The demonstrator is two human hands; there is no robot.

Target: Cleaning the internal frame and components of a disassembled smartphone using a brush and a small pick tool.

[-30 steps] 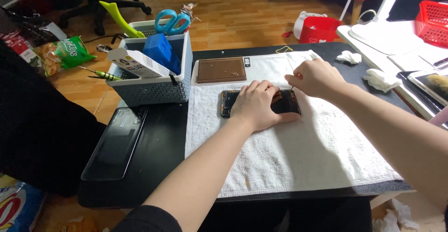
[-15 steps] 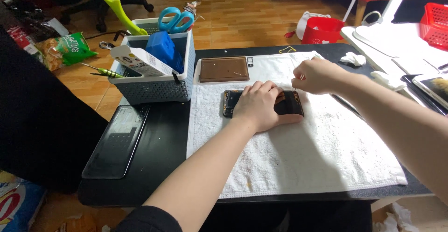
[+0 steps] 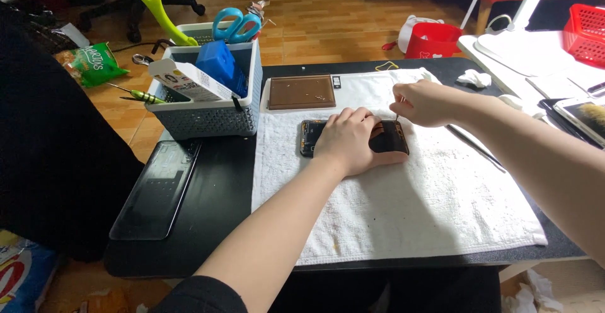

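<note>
Your left hand (image 3: pixel 354 140) covers the middle of the opened black phone (image 3: pixel 389 138), so you cannot see its inner parts. The thin tool in your right hand (image 3: pixel 427 102) is too small to identify.

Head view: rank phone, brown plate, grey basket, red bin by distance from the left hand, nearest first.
Measured from the left hand:
1. Opened phone, directly under the hand on the white towel.
2. Brown plate, just beyond it, at the towel's far-left corner.
3. Grey basket, off to the left on the black mat.
4. Red bin, on the floor, far right.
</note>
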